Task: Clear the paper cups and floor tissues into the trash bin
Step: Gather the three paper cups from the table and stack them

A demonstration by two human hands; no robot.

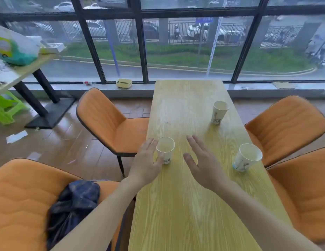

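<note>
Now the left hand (146, 164), fingers spread and holding nothing, reaches the near cup (165, 150) at the left edge of the table (183, 205), the right hand (203, 165) spread beside it, so the first pickup looks under way; closing round it comes next.

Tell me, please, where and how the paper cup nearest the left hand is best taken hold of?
Probably around its side wall. That paper cup stands upright and open-topped near the table's left edge, and the left hand is already beside it, fingers open. Wrap it from the left, gently, since thin paper likely crushes.
</note>
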